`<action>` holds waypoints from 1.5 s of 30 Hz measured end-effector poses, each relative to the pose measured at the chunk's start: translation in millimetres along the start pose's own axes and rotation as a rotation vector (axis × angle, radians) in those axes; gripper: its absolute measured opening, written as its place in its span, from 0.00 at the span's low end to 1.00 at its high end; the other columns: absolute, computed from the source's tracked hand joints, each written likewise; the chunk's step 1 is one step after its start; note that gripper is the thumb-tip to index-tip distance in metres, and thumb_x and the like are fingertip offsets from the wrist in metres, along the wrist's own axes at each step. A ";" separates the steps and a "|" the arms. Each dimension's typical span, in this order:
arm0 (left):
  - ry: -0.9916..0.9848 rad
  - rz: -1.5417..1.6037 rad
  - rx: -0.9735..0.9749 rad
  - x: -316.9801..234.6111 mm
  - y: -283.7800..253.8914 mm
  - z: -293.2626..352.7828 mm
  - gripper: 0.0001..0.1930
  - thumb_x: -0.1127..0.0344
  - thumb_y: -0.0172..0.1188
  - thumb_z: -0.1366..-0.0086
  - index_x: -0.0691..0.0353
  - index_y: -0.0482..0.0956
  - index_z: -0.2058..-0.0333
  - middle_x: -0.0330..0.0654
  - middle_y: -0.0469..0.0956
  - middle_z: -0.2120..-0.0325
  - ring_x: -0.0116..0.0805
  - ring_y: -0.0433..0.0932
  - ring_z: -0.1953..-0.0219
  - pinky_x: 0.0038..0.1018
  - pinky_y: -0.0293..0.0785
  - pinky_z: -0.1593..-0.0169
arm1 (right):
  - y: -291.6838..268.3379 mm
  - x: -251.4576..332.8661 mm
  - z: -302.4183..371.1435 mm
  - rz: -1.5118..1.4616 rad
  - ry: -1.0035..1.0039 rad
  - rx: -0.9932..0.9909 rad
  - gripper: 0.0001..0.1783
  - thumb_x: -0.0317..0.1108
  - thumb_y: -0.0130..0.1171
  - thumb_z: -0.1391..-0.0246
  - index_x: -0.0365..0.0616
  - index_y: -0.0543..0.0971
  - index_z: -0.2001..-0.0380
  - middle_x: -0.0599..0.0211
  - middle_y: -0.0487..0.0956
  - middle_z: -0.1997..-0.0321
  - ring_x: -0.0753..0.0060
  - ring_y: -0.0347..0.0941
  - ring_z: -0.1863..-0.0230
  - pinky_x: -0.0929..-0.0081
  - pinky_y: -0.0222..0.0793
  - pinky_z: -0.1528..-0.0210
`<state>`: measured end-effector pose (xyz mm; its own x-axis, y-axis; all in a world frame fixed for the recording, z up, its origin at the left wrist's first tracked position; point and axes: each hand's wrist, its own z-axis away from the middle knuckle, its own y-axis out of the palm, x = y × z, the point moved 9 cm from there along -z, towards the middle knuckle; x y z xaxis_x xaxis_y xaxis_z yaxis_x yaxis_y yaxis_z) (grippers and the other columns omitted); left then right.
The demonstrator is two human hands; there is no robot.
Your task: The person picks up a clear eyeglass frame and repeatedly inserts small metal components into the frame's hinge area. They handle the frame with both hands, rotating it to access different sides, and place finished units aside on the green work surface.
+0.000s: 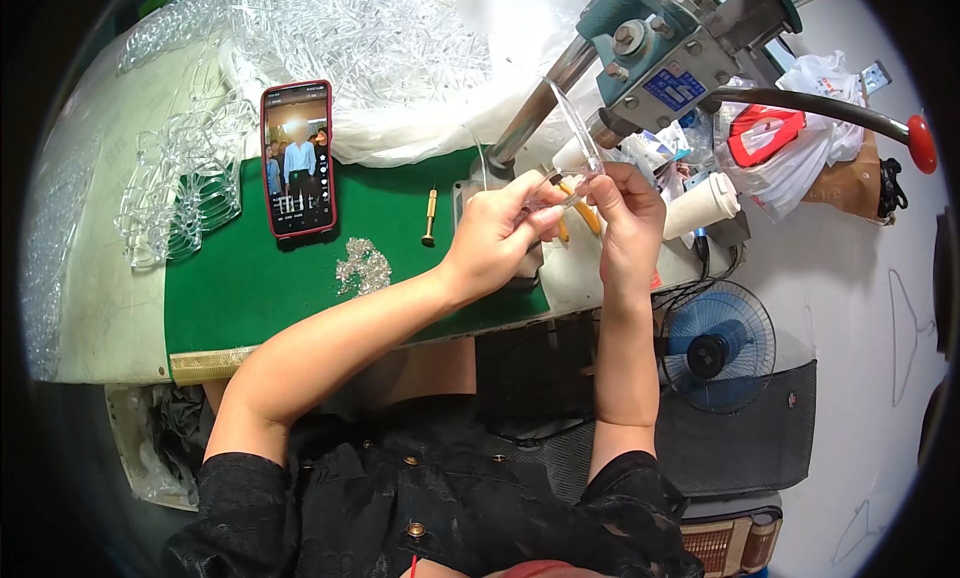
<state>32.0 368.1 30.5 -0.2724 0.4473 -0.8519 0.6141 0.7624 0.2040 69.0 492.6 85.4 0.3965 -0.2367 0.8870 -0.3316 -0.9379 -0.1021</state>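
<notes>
My left hand [500,236] and my right hand [628,223] meet in front of the press, fingers closed on a clear plastic eyeglass frame [577,120]. One of its arms rises above my right fingers, and a thin clear strip sticks up beside my left hand. My fingers cover most of the frame's front. On the green mat [240,308], left of my left hand, lie a small brass-coloured screwdriver [431,218] and a heap of tiny shiny metal pieces [363,268]. Yellow-handled pliers [586,216] show partly behind my hands.
A lever press [640,63] with a red-knobbed handle [920,145] towers behind my hands. A phone [299,213] stands on the mat, near several clear frames [190,203]. White plastic sheeting [400,150] holds many clear pieces. A white roll [703,206] and a fan [715,353] are at right.
</notes>
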 end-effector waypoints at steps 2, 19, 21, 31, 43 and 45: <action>0.029 -0.008 -0.026 5.0 -0.4 -3.0 0.07 0.69 0.54 0.34 0.66 0.74 0.61 0.40 0.80 0.77 0.24 0.79 0.74 0.22 0.74 0.67 | -0.4 -2.8 -1.2 -0.029 -0.003 -0.008 0.06 0.29 0.60 0.44 0.36 0.78 0.67 0.70 0.79 0.72 0.82 0.72 0.69 0.84 0.65 0.61; -0.013 0.031 -0.069 16.1 5.9 -9.4 0.06 0.71 0.53 0.35 0.68 0.73 0.63 0.41 0.79 0.79 0.25 0.78 0.75 0.23 0.73 0.69 | -35.4 126.2 10.6 -0.101 -0.951 -0.202 0.13 0.40 0.52 0.40 0.42 0.69 0.59 0.60 0.72 0.60 0.64 0.68 0.52 0.76 0.63 0.61; -0.042 -0.039 -0.048 19.0 3.9 -8.7 0.06 0.71 0.53 0.33 0.69 0.73 0.62 0.40 0.79 0.76 0.22 0.77 0.72 0.21 0.74 0.65 | -42.8 115.2 0.2 -0.184 -0.895 -0.298 0.09 0.38 0.51 0.40 0.45 0.68 0.65 0.65 0.70 0.66 0.67 0.68 0.57 0.79 0.62 0.65; -0.033 -0.078 0.146 -39.8 -32.7 31.5 0.20 0.76 0.58 0.43 0.67 0.65 0.51 0.43 0.74 0.67 0.28 0.76 0.64 0.27 0.74 0.58 | -17.4 106.7 9.5 0.115 -0.631 -0.403 0.22 0.26 0.49 0.46 0.27 0.65 0.48 0.51 0.71 0.48 0.65 0.65 0.44 0.71 0.63 0.45; 0.044 -0.591 -0.648 -168.0 -255.3 206.6 0.29 0.52 0.56 0.36 0.69 0.62 0.45 0.53 0.68 0.48 0.45 0.67 0.43 0.41 0.59 0.36 | 144.8 -66.1 120.7 0.496 -0.082 0.533 0.08 0.22 0.64 0.57 0.40 0.79 0.69 0.62 0.75 0.73 0.63 0.74 0.70 0.70 0.70 0.68; -0.088 -0.240 -0.500 -137.3 -254.1 212.0 0.23 0.52 0.50 0.33 0.68 0.65 0.52 0.48 0.73 0.66 0.39 0.73 0.59 0.34 0.70 0.51 | 148.9 -68.8 117.3 0.518 -0.049 0.525 0.08 0.22 0.64 0.57 0.40 0.78 0.70 0.63 0.74 0.73 0.63 0.74 0.71 0.70 0.69 0.69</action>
<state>70.4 13.9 -6.6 -0.2851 0.2095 -0.9353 0.1108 0.9765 0.1849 92.8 339.5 -43.6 0.3424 -0.6819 0.6464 -0.0384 -0.6976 -0.7155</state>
